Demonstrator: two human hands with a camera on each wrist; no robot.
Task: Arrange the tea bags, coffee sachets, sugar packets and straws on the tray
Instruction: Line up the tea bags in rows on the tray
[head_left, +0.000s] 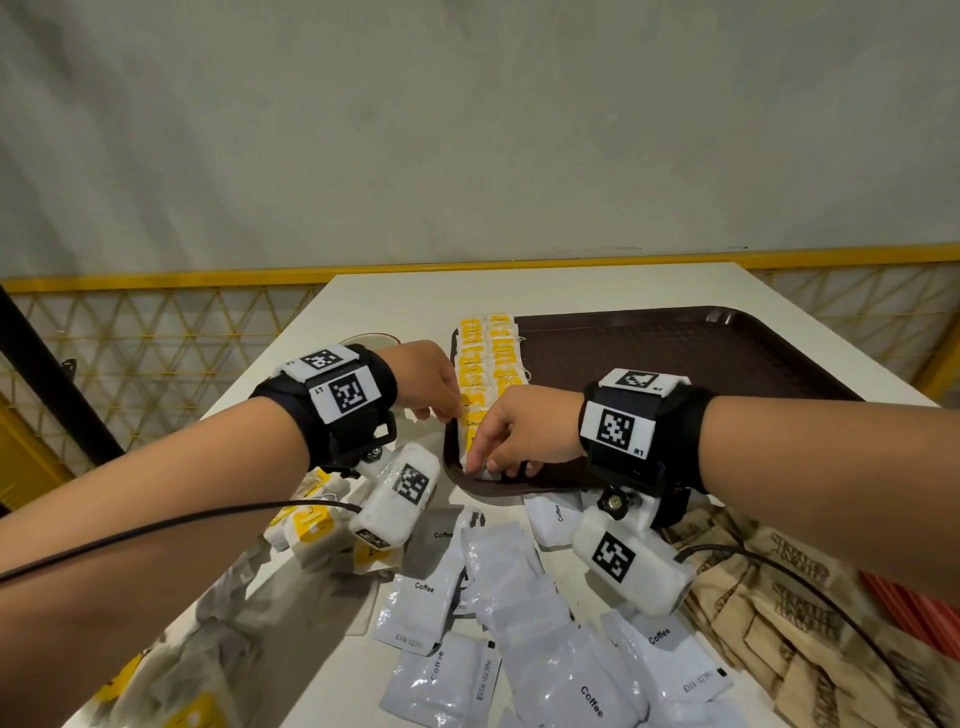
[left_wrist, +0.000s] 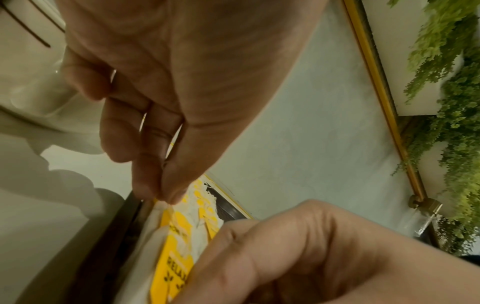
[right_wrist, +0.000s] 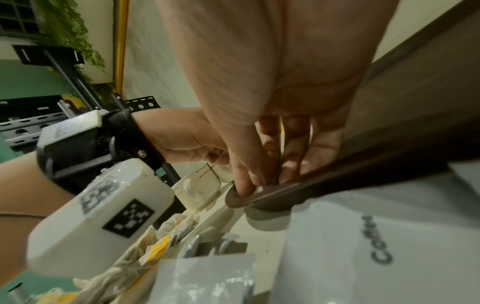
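Observation:
Tea bags (head_left: 488, 353) with yellow tags lie in two rows along the left side of the brown tray (head_left: 675, 353). My left hand (head_left: 449, 413) reaches over the tray's left rim, and its thumb and forefinger pinch the edge of a tea bag (left_wrist: 176, 257) in the near part of the row. My right hand (head_left: 480, 465) is curled over the tray's near-left corner, its fingertips (right_wrist: 246, 185) gripping a white tea bag (head_left: 483, 470) against the rim (right_wrist: 350, 181). Most of that bag is hidden under the fingers.
On the table in front of the tray lie several white coffee sachets (head_left: 519, 597), with brown sugar packets (head_left: 769, 597) to their right and loose tea bags (head_left: 311, 525) to their left. Something red-orange (head_left: 904, 597) shows at the right edge. A yellow railing (head_left: 156, 283) stands behind the table.

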